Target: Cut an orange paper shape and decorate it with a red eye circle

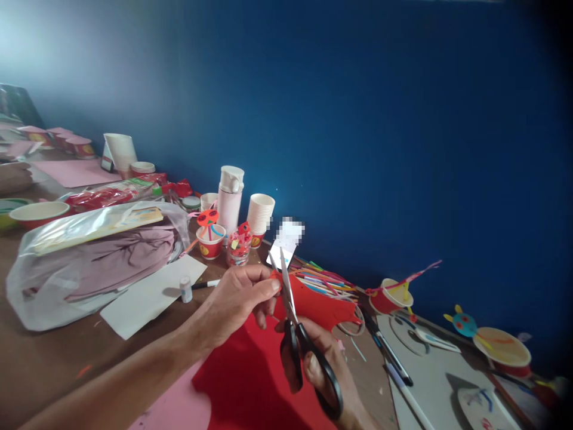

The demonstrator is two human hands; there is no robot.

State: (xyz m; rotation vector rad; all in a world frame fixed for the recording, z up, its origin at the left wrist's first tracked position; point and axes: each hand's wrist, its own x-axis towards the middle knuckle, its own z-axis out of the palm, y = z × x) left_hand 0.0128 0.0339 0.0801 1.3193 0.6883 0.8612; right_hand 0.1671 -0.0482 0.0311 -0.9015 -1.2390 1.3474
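Note:
My left hand [246,292] is closed, thumb and finger pinching a small piece of red paper beside the scissor blades. Black-handled scissors [290,298] are in my right hand [329,352], with its fingers through the loops. The blades point up and away, parted slightly near the tips. Behind the scissors is a red paper piece [322,301] with a cut, curved edge; whether it joins the pinched bit is hard to tell. Below both hands lie a larger red sheet [259,376] and a pink sheet [183,400].
A plastic bag [107,269] lies left. Along the blue wall stand a white bottle [230,200], stacked paper cups [260,215], a phone [286,245] and colourful pipe cleaners [324,278]. Decorated cups [389,297] and pens [394,352] are at right.

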